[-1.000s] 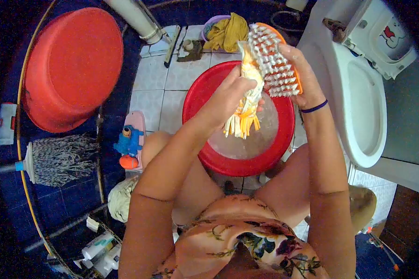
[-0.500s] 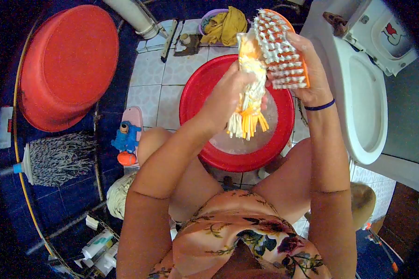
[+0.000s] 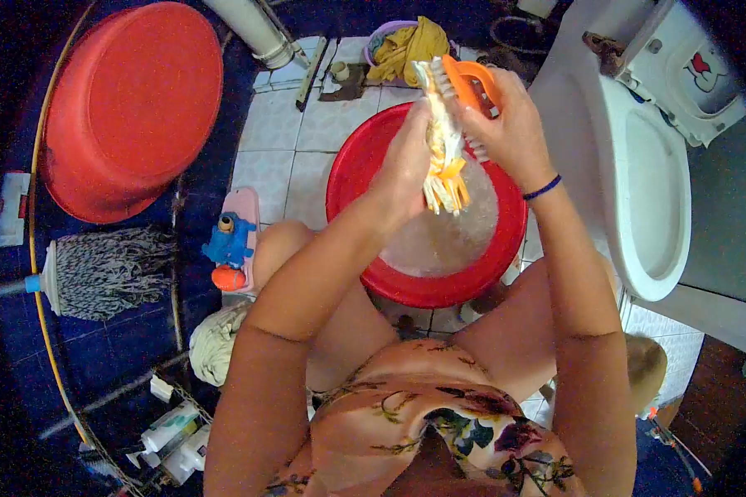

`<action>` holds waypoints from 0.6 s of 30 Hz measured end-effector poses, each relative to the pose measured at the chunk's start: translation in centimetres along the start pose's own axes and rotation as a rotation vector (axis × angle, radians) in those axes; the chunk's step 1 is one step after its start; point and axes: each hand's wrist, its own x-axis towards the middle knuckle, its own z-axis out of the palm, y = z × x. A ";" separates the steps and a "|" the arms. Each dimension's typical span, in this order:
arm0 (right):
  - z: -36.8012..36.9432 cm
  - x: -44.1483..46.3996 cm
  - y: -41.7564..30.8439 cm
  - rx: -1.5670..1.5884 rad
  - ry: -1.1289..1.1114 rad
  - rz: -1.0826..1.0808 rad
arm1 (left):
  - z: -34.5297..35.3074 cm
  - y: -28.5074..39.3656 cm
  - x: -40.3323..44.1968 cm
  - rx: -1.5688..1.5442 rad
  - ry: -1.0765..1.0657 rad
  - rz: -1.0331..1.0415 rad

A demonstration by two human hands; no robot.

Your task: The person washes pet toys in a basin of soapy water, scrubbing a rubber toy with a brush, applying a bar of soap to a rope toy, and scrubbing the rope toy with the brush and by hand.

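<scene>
My right hand (image 3: 512,128) is wrapped round the handle of an orange scrub brush (image 3: 472,76). Its white bristles face left, against a yellow-and-white piece (image 3: 445,170) with a fringed lower end; its exact kind is unclear. My left hand (image 3: 404,166) grips that piece from the left side, its fingers partly hidden behind it. Both hands are above a red basin (image 3: 348,190) standing on the floor between my legs. Cloudy, foamy water (image 3: 431,248) lies in the basin.
A white toilet (image 3: 680,224) stands close on the right. Behind the basin is a purple tub with a mustard cloth (image 3: 419,51). On the left are a large red basin (image 3: 141,108), a mop head (image 3: 112,273) and a pink slipper (image 3: 242,203).
The brush has turned from showing its bristles to showing its orange handle, and now meets the yellow-and-white piece. Both hands have shifted slightly, and the piece's fringe is higher.
</scene>
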 end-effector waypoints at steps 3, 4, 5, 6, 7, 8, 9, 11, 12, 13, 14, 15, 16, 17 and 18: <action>0.5 -1.1 -1.9 0.009 -0.008 -0.082 | -0.5 2.2 0.0 -0.048 -0.052 -0.063; 0.6 -1.4 -2.5 0.008 -0.007 -0.096 | -0.4 2.7 -0.6 -0.031 -0.053 0.027; 0.8 -1.7 -2.8 0.006 -0.005 -0.106 | -0.5 2.0 -0.3 -0.031 -0.033 0.061; 0.8 -1.3 -2.3 0.032 -0.003 -0.035 | -0.7 0.6 0.1 -0.031 -0.013 0.092; 0.7 -0.5 -1.3 0.055 -0.002 0.034 | -0.5 0.0 0.2 -0.033 0.004 0.124; 0.6 0.0 -0.5 0.076 -0.001 0.101 | -0.6 -0.2 0.3 0.022 0.030 0.115; 0.6 0.1 -0.1 0.063 0.017 0.114 | -0.4 -0.3 0.3 0.075 0.053 0.105; 0.9 0.0 0.5 0.043 0.049 0.136 | -0.2 -0.1 0.3 0.180 0.106 0.092; 0.7 -0.4 -0.8 0.042 0.012 0.078 | -0.6 0.5 0.5 0.125 0.071 0.078; 0.8 -1.1 -1.8 0.020 -0.030 0.022 | -0.6 1.2 0.6 0.070 0.038 0.063; 1.2 -1.6 -2.7 0.032 -0.020 -0.063 | -0.9 2.0 0.2 0.009 -0.002 0.065; 1.5 -1.9 -3.3 0.045 -0.011 -0.146 | -0.6 2.8 -0.3 -0.050 -0.041 0.065; 1.6 -1.5 -3.0 0.054 -0.007 -0.072 | 0.3 2.5 -0.5 -0.035 0.056 0.029; 1.6 -0.9 -2.1 0.061 -0.002 0.005 | 0.8 1.4 -0.5 0.025 0.074 0.078; 1.5 -0.3 -1.2 0.066 0.003 0.082 | 1.3 0.2 -0.5 0.085 0.090 0.126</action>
